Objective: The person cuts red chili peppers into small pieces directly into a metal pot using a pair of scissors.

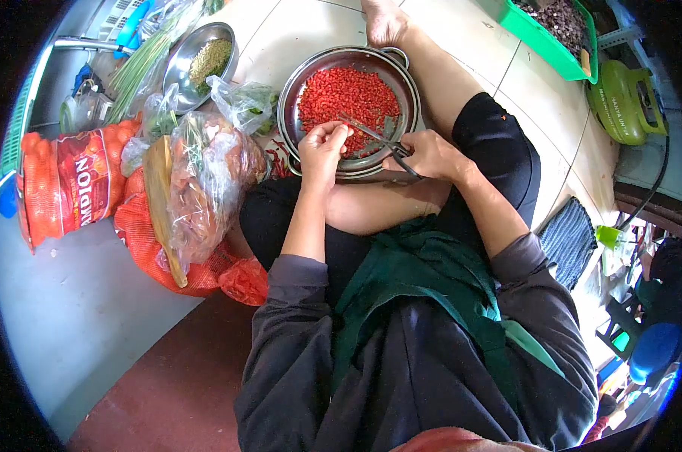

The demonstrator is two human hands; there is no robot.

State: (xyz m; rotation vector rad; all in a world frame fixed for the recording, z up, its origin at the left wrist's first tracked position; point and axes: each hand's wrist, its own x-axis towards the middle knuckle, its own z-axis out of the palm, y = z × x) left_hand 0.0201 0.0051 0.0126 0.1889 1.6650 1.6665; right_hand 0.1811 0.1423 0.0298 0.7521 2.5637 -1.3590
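A wide metal pot point(285, 102) stands on the floor before my crossed legs, holding a heap of small cut red chili pieces point(348, 90). My right hand point(430, 156) grips a pair of dark-handled scissors point(382, 139) by the handles, at the pot's near right rim. The blades point left over the pot and reach the fingertips of my left hand point(322, 154). Those fingers are pinched together above the chilies; what lies between them is too small to make out. Several whole red chilies point(279, 160) lie just left of the pot.
On the left are a red net sack of onions point(77, 177), a clear plastic bag point(205, 173), a wooden board point(158, 203) and a metal bowl point(231, 49). A green basin point(537, 34) and a green gas cylinder point(623, 102) stand at the right.
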